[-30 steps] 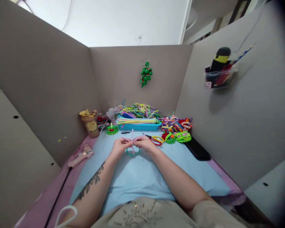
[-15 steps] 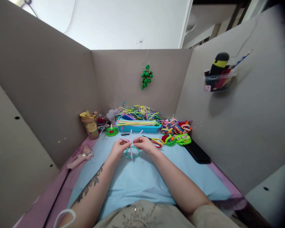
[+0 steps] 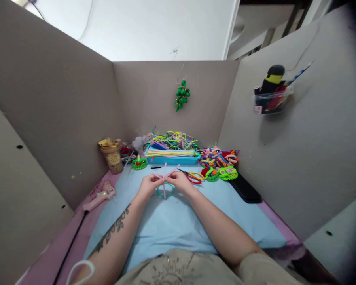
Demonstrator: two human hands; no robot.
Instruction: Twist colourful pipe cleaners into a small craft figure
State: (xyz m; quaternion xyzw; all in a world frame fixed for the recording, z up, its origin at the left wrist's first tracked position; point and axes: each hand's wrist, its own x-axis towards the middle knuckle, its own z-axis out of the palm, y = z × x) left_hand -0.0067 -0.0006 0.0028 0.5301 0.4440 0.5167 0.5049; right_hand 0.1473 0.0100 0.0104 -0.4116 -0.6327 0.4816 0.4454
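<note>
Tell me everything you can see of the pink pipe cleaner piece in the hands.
The pink fuzzy pipe cleaner piece is thin, soft-looking stems crossing at one point, ends splaying up, sideways and down like a star. The left hand and right hand pinch it at the crossing, above the light blue mat. Its lower end overlaps a teal pipe cleaner ring.

From my remote view, three grey cardboard panels enclose the surface, which is covered by a light blue sheet over pink. A green beaded ornament hangs on a wire hook from the rear panel. A clear holder with dark items is fixed to the right-hand panel. Above the panels I see a bright white wall with a cable.
</note>
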